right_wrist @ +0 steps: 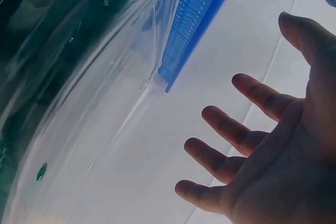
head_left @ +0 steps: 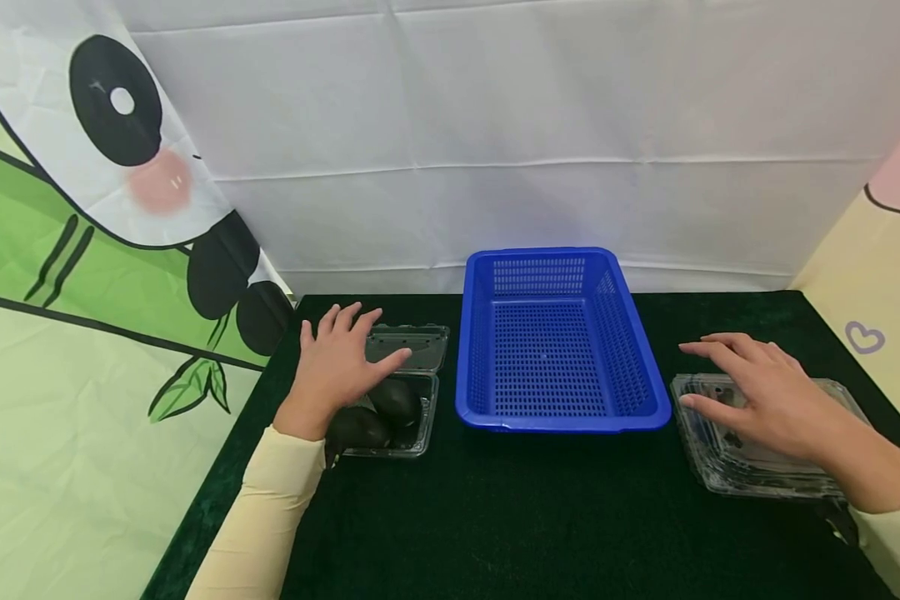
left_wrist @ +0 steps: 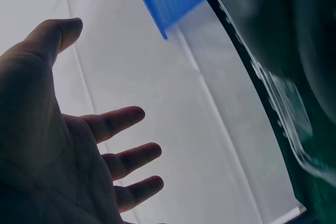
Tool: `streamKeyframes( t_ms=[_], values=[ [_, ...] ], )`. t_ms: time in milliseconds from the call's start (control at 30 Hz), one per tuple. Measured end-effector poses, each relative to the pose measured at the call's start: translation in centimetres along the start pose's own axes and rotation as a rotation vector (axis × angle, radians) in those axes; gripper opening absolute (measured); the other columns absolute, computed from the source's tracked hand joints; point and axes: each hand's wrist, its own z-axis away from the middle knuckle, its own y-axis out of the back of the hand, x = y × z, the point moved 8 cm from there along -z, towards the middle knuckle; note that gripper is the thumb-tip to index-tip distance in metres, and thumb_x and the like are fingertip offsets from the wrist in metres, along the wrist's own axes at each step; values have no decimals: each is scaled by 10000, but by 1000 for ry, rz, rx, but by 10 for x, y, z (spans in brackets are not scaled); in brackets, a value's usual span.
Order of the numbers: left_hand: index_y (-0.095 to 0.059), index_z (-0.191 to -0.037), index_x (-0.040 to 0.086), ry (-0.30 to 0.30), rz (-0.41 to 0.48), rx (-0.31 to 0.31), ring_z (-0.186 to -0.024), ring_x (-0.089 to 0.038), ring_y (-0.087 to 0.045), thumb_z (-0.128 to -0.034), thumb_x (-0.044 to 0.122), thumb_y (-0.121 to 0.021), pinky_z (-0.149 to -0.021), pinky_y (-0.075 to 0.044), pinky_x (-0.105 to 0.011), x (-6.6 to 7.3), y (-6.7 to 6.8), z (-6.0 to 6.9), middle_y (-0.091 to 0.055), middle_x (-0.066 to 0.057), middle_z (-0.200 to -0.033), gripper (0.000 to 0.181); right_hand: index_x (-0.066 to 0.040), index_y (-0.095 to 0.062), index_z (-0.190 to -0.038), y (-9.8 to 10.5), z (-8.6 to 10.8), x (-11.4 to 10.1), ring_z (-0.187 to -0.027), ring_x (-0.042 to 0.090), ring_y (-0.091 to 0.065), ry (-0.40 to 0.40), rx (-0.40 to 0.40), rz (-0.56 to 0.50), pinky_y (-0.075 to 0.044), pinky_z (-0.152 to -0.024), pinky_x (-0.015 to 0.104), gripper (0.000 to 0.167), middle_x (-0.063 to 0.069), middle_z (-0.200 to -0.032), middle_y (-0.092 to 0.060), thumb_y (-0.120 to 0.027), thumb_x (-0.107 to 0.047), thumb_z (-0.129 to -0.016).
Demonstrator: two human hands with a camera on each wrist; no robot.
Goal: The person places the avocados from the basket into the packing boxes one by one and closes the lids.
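Note:
My left hand (head_left: 333,367) hovers with spread fingers over an opened clear plastic clamshell box (head_left: 425,417), whose lid (head_left: 412,346) is folded back. Inside lie dark, rounded fruits that look like avocados (head_left: 397,402), partly hidden by the hand and wrist. On the other side, my right hand (head_left: 772,396) is held above a clear plastic container (head_left: 708,467) that looks like a stack of several. Its fingers are extended and grip nothing. Both wrist views show the left palm (left_wrist: 73,166) and the right palm (right_wrist: 278,171) bare, with fingers apart.
Between the hands stands a blue perforated plastic basket (head_left: 547,358) near the table's back edge. Dark green cloth (head_left: 540,517) covers the table. A white sheet (head_left: 525,117) hangs behind, with printed cartoon fabric (head_left: 82,275) at the left.

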Motion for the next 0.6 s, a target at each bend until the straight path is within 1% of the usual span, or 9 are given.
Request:
streamKeyframes(
  t_ms=[167,267,333,467,600],
  values=[
    [-460,-1543,99,12,22,25,-1479,-508,-224,-928,692,-589,-1125,-61,-795,-22,6,-1,-340,-254,-1598,864,-131,-533,-1471,1,2,-1,-1311,526,-389,9,18,-2,-168,-1100,785,677,237,-1498,-424,-792,-407,-909],
    [-467,-1535,79,18,27,25,-1465,-518,-239,-929,698,-582,-1113,-67,-807,-33,8,-3,-351,-271,-1580,873,-133,-533,-1472,1,3,-2,-1321,527,-393,8,17,4,-168,-1100,786,677,237,-1500,-424,-790,-411,-910],
    [-467,-1531,70,24,23,21,-1459,-523,-242,-931,709,-571,-1107,-69,-812,-42,6,-4,-349,-278,-1575,883,-132,-528,-1472,1,3,-3,-1313,530,-403,21,19,10,-168,-1095,791,677,241,-1497,-426,-791,-404,-911],
    [-457,-1534,58,46,17,4,-1458,-534,-228,-933,730,-546,-1105,-59,-813,-59,-1,-8,-331,-287,-1579,905,-127,-528,-1465,1,4,-9,-1295,523,-427,55,32,22,-210,-1060,799,676,238,-1481,-442,-803,-386,-903],
    [-448,-1536,52,61,17,-26,-1460,-541,-211,-936,734,-535,-1103,-45,-816,-72,-7,-10,-321,-293,-1579,912,-128,-537,-1459,1,5,-15,-1299,523,-424,55,31,31,-248,-1032,802,685,240,-1477,-449,-811,-400,-893]
  ],
)
